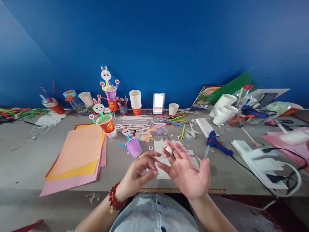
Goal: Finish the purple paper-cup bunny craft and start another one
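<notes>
My left hand [142, 169] is half curled over the table, its fingers apart, with nothing plainly gripped. Just beyond it leans a purple-coloured paper cup [134, 147] with a rabbit face [126, 131] and blue arms rising from its mouth. A thin white stick runs from the cup's base behind my left fingers; whether they touch it I cannot tell. Palm turned up and fingers spread, my right hand [187, 172] is over a white paper sheet [161, 174]. A small white piece with red on it [167, 150] is partly hidden behind the right fingers.
Coloured paper sheets [82, 145] lie left, near a red rabbit cup [106, 125]. A blue glue gun [218, 143] and a white power strip [256, 161] with cords lie right. Markers and straws [177, 120], a tape roll [190, 134] and white cups [224, 112] stand behind.
</notes>
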